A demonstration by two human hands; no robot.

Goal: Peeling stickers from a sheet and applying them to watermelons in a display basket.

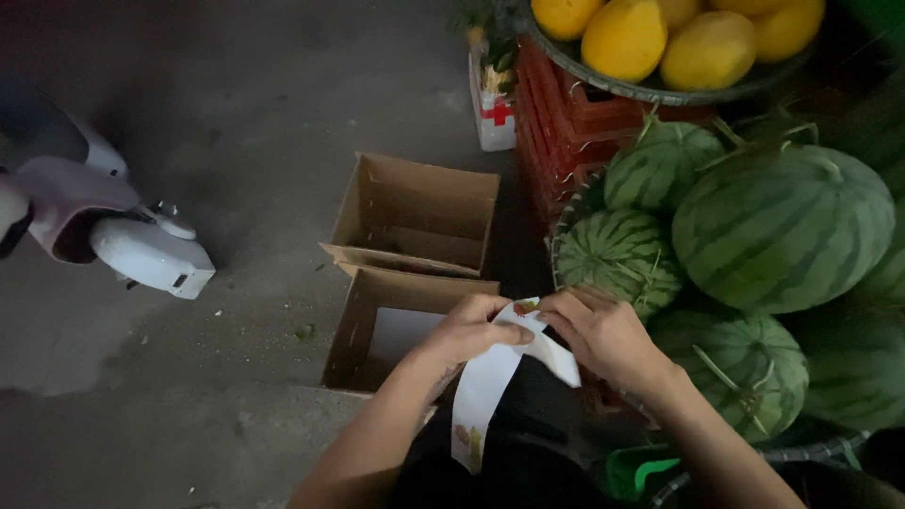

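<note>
Left hand (468, 330) and right hand (603, 332) both pinch top of white sticker strip (485, 386), one label possibly half-peeled; both cardboard boxes (415, 221) hold no fruit, watermelons (782, 226) unboxed.

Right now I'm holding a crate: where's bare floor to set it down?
Bare floor lies between the scooter and the two cardboard boxes. The right is crowded with watermelons, and both hands hold a paper strip.
</note>
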